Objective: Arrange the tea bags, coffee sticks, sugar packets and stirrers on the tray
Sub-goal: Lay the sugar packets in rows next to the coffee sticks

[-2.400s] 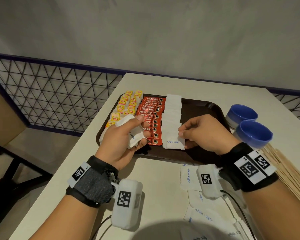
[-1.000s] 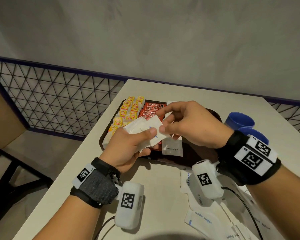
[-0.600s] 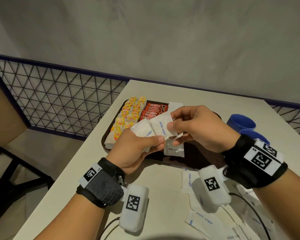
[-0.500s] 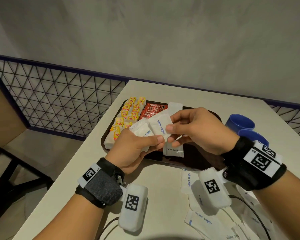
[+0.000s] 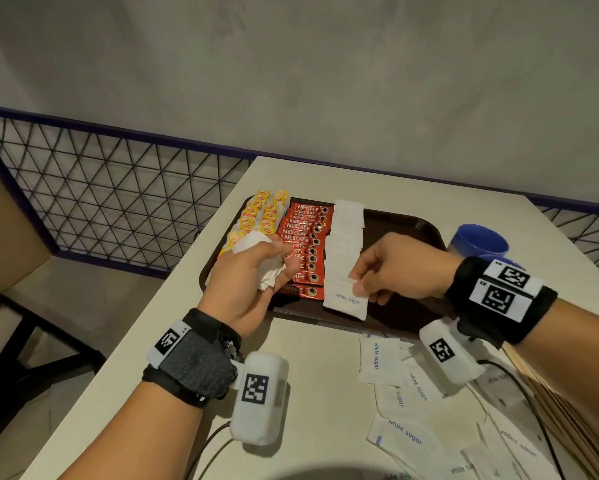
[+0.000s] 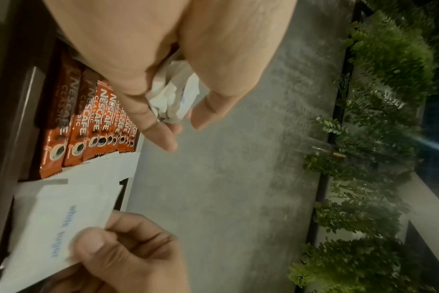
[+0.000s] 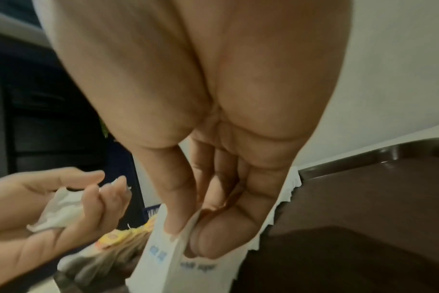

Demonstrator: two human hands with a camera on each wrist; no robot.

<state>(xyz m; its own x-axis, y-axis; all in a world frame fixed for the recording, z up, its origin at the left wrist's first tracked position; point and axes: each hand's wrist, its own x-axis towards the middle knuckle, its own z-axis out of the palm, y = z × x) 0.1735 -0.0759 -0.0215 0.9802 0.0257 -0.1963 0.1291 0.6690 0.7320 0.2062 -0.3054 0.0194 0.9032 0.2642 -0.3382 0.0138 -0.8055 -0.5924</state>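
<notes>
Left hand (image 5: 247, 278) clutching sugar packets (image 5: 268, 277), right hand (image 5: 391, 271) pinching one packet (image 7: 163, 255) — wrist view, perhaps two

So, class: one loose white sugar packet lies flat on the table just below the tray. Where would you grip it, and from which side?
Pinch the sugar packet by its free left edge, coming from above: it lies flat and thin, and its right side meets other packets.

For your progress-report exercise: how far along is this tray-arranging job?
Done: yellow tea bags and red coffee sticks lie in rows on the brown tray. In hand: right hand adds a white sugar packet; left hand holds more. Left: loose packets and wooden stirrers on the table.
</notes>
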